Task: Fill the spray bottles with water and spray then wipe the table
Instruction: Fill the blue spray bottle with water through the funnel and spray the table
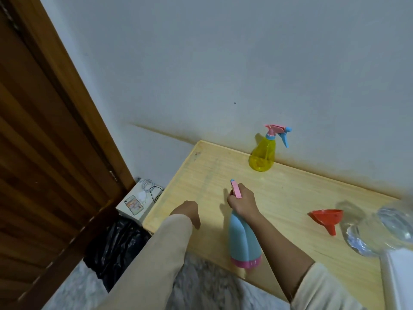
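right hand (242,202): grips blue spray bottle (242,240) at the neck, nozzle aimed over table (290,193) (spraying pose, I'd say)
left hand (187,211): loose, empty, beside the nozzle
yellow spray bottle (262,155): parked upright by the wall
red funnel (326,217): tipped over, right side

The person wears a cream long-sleeved top. The left sleeve (156,253) reaches the wrist of the left hand (187,211). The right sleeve (319,287) stops near the elbow, leaving the forearm and right hand (242,203) uncovered.

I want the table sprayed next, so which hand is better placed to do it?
Right. The right hand grips the blue spray bottle by its head over the table; the left hand holds nothing.
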Demonstrator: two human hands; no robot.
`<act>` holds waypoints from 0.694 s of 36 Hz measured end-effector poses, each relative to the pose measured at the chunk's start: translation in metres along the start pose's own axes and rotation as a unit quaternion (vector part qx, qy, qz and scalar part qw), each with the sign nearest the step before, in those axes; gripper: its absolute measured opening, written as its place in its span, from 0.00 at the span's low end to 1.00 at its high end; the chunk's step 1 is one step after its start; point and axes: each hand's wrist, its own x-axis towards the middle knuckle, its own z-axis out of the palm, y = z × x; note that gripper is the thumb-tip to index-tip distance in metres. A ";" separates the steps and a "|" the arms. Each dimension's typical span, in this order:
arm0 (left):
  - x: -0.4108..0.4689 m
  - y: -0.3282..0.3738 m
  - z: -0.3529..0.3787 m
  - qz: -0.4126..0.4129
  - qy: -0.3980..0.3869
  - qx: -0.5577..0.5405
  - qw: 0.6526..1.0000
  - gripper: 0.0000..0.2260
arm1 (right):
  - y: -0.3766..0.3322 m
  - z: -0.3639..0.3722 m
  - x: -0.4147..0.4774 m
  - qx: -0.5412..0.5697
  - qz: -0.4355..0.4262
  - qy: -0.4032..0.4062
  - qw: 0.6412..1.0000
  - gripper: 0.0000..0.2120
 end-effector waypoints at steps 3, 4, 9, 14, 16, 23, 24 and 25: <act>0.002 0.001 0.004 -0.001 -0.001 -0.003 1.000 0.11 | 0.001 0.003 -0.001 0.016 0.015 0.003 1.000 0.03; 0.002 0.001 0.004 0.001 -0.001 0.004 1.000 0.09 | 0.002 0.004 -0.002 0.022 0.021 0.004 1.000 0.03; 0.007 0.003 0.008 -0.003 0.014 0.021 1.000 0.14 | 0.003 0.005 -0.002 0.017 0.038 -0.004 0.999 0.07; 0.013 0.003 0.013 -0.003 0.017 0.003 1.000 0.16 | 0.002 0.003 -0.005 0.014 0.052 -0.021 0.998 0.12; 0.014 0.004 0.013 -0.002 0.018 -0.002 1.000 0.16 | -0.001 0.002 -0.006 -0.005 0.059 -0.047 0.997 0.07; 0.017 0.006 0.015 0.001 0.015 -0.007 1.000 0.16 | -0.004 0.006 -0.007 0.017 0.066 -0.023 0.997 0.06; 0.017 0.005 0.015 0.000 0.014 -0.006 1.000 0.16 | -0.005 0.007 -0.007 0.022 0.061 -0.019 0.998 0.06; 0.017 0.005 0.015 -0.001 0.013 -0.006 1.000 0.16 | -0.005 0.007 -0.008 0.024 0.056 -0.015 0.998 0.06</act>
